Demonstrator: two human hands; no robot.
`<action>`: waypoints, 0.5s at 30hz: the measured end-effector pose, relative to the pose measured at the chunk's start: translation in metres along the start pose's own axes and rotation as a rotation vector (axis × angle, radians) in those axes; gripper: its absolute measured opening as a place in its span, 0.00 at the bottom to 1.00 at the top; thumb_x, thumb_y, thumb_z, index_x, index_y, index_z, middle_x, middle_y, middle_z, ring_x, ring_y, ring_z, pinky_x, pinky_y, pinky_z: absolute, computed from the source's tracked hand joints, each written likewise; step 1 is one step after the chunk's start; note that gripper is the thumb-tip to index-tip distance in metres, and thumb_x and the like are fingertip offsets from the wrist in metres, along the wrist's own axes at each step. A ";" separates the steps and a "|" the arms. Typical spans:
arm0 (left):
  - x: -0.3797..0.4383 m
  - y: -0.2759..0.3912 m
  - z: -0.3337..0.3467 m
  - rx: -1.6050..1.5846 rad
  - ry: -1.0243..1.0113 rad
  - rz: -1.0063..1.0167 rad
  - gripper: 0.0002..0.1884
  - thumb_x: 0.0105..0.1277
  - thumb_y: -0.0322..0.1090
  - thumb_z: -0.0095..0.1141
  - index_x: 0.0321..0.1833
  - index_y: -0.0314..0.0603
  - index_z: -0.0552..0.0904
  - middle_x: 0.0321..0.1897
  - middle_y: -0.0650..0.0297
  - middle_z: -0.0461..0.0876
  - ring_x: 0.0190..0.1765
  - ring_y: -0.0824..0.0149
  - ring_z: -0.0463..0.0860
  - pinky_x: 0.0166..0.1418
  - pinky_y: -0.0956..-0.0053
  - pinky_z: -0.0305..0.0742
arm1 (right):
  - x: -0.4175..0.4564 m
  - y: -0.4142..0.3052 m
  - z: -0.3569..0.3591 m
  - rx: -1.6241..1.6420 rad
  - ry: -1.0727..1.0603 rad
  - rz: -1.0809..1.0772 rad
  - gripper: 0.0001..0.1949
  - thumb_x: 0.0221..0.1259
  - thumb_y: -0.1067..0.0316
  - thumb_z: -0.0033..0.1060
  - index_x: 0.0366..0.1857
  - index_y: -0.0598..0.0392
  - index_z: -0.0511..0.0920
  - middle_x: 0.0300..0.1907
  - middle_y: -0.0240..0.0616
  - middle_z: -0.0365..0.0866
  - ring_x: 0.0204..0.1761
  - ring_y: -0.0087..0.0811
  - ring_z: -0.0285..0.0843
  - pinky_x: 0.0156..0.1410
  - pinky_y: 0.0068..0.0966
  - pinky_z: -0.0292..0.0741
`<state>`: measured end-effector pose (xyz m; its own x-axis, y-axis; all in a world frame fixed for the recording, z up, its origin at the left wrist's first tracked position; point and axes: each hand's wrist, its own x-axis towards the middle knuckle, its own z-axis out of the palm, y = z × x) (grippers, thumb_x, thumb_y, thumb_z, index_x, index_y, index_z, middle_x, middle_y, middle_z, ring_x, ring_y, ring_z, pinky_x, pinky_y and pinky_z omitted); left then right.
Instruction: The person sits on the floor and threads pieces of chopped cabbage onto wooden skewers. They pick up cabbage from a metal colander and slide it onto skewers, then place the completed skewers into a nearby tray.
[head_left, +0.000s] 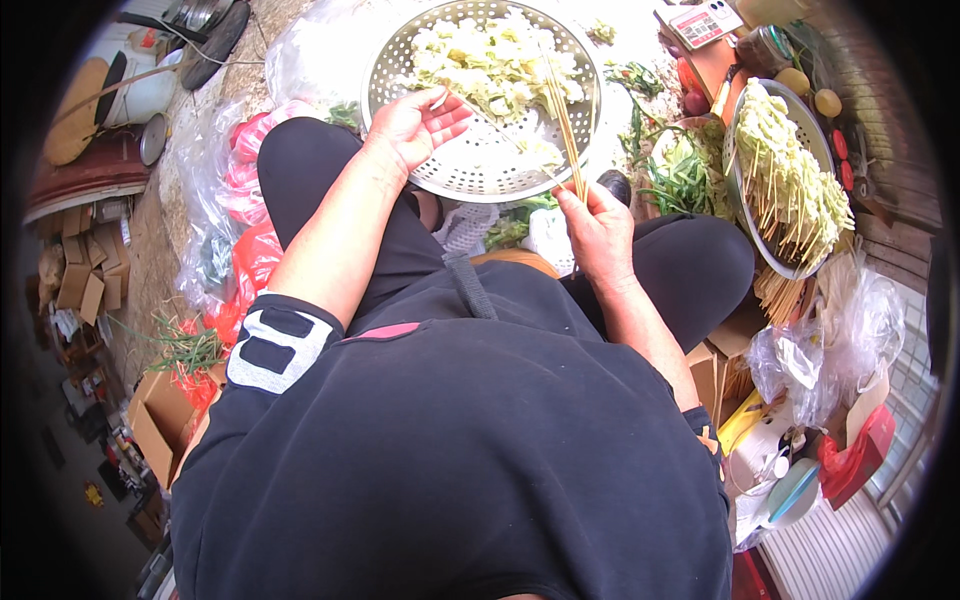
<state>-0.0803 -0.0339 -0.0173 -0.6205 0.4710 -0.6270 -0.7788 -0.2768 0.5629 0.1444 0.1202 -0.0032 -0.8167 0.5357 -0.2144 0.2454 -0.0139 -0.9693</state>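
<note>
A perforated metal colander (480, 196) is in front of me, with pale cauliflower florets (487, 64) heaped towards its far side. My right hand (598, 229), at the near right rim, grips a bundle of bamboo skewers (564, 112) that points away over the colander. One single skewer (499, 129) slants from that hand towards my left hand, and a floret piece (541, 154) shows along it. Over the colander's left part, my left hand (420, 127) is palm up, its thumb and forefinger pinched at that skewer's far end. Whether a small floret is between those fingertips is unclear.
Right of my knee, a second colander (784, 94) holds many skewers loaded with cauliflower (795, 165). Green leaf trimmings (679, 176) lie between the colanders. Red plastic bags (255, 259) and clear bags are on the left. A phone (705, 24) rests at the upper right.
</note>
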 end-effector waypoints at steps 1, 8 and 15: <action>0.003 0.000 -0.002 -0.017 0.008 0.009 0.10 0.65 0.30 0.55 0.43 0.28 0.76 0.37 0.51 0.79 0.42 0.54 0.83 0.49 0.59 0.82 | 0.000 0.001 0.000 -0.002 0.003 -0.005 0.05 0.63 0.69 0.60 0.35 0.57 0.81 0.19 0.17 0.68 0.18 0.08 0.56 0.23 0.10 0.54; -0.002 0.000 0.002 0.187 0.047 0.112 0.12 0.65 0.32 0.56 0.44 0.27 0.76 0.36 0.52 0.81 0.43 0.54 0.84 0.47 0.62 0.83 | -0.001 0.002 -0.002 -0.018 0.004 -0.009 0.05 0.62 0.69 0.61 0.35 0.58 0.81 0.21 0.20 0.71 0.22 0.10 0.61 0.27 0.12 0.60; -0.004 0.005 0.000 0.324 -0.039 0.054 0.15 0.65 0.34 0.58 0.45 0.27 0.77 0.36 0.51 0.82 0.40 0.56 0.85 0.44 0.64 0.83 | -0.002 0.001 -0.006 -0.085 0.027 0.030 0.05 0.60 0.69 0.61 0.34 0.59 0.80 0.23 0.27 0.76 0.28 0.14 0.68 0.35 0.16 0.69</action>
<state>-0.0818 -0.0376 -0.0116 -0.6514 0.4961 -0.5741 -0.6714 -0.0243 0.7407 0.1495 0.1239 -0.0029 -0.7943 0.5588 -0.2383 0.3134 0.0410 -0.9487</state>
